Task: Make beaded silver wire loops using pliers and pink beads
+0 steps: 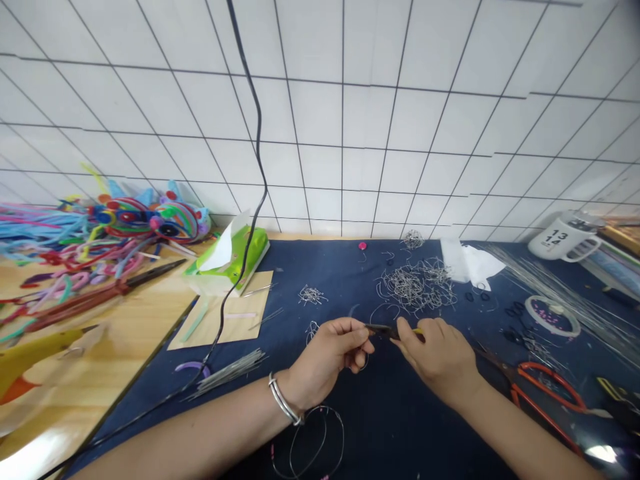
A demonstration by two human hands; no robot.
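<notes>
- Left hand (345, 343): fingers pinch thin wire (367, 361) beside pliers (383, 329).
- Right hand (440, 357): fingers wrapped round the pliers' handles (419, 332).
- Pinching close should steady the wire.

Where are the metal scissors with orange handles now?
In the head view, the scissors lie at lower right on dark-blue cloth, beside the right forearm, below the round white-rimmed dish of pink pieces.
</notes>
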